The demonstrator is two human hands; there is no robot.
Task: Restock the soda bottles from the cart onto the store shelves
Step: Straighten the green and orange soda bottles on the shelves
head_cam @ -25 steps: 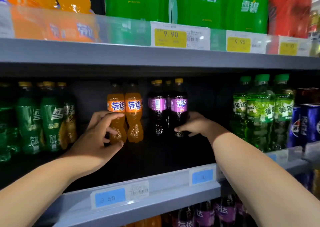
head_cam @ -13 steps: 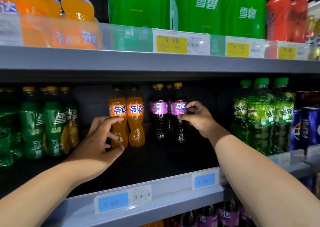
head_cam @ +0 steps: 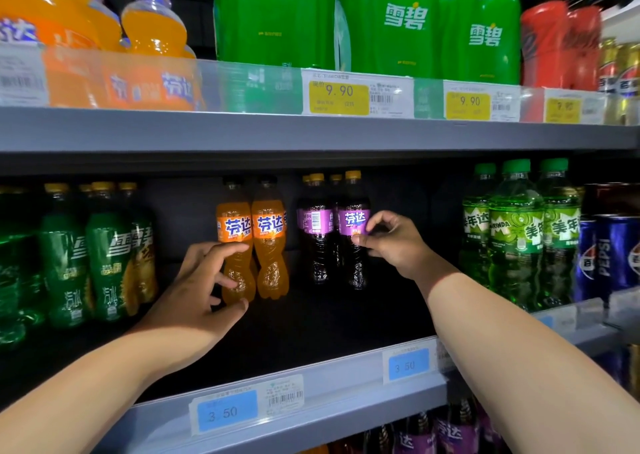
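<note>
Right at the middle of the shelf [head_cam: 329, 377], two orange soda bottles [head_cam: 270, 245] stand upright side by side, far back on the dark board. The left hand [head_cam: 197, 290] curls round the lower part of the left orange bottle [head_cam: 232, 225], with the forefinger across its waist and the thumb under its base. Just to the right, a small group of purple soda bottles [head_cam: 317, 238] with yellow caps stands equally far back. The right hand [head_cam: 394, 242] pinches the right purple bottle [head_cam: 353, 221] at the lower edge of its label, thumb in front and fingers bent at the side.

Left of the orange pair, dark green bottles [head_cam: 107, 256] with yellow caps fill the shelf. To the right stand light green bottles [head_cam: 516, 235] with green caps, then blue cans [head_cam: 609, 252] at the far right. Blue price tags [head_cam: 227, 412] marked 3.50 sit on the near rim.

On the upper shelf [head_cam: 311, 131] are large orange bottles [head_cam: 152, 23] at the left, big green packs [head_cam: 273, 17] in the middle and red packs [head_cam: 561, 41] at the right, with yellow price tags [head_cam: 337, 98] marked 9.90 on its rim. Below the near rim, the tops of more purple-labelled bottles [head_cam: 450, 429] show.
</note>
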